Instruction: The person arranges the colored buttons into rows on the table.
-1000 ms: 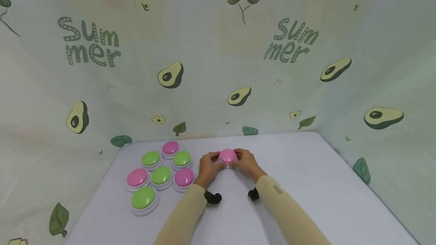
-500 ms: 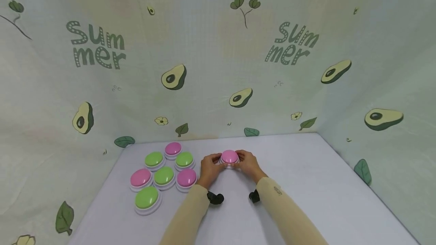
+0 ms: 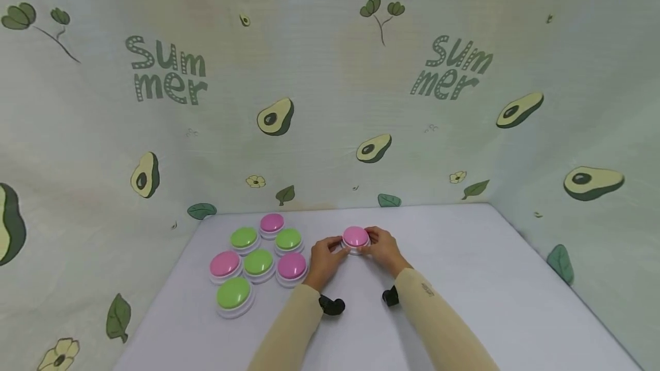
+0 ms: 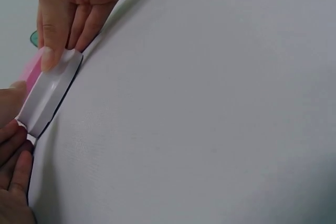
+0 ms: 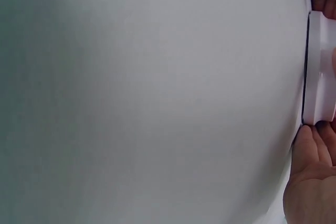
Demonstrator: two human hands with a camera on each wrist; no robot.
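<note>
A pink domed push button (image 3: 356, 236) with a white base sits flat on the white table, between both hands. My left hand (image 3: 325, 261) holds its left side, fingers at the rim and thumb at the near edge. On the opposite side my right hand (image 3: 385, 251) grips the base with thumb and curled fingers. In the left wrist view, a thumb lies across the white base (image 4: 52, 90). The right wrist view catches only part of the base (image 5: 319, 77) at its edge, with fingertips at both ends.
Left of the hands stands a cluster of green and pink push buttons, among them a near green button (image 3: 233, 292), a pink button (image 3: 291, 266) and a far pink button (image 3: 272, 223). A printed avocado curtain (image 3: 319, 73) hangs behind the white table (image 3: 495, 291).
The head view has shifted so the scene slides right. Both hands stay at the pink push button, whose place on the table looks about the same.
</note>
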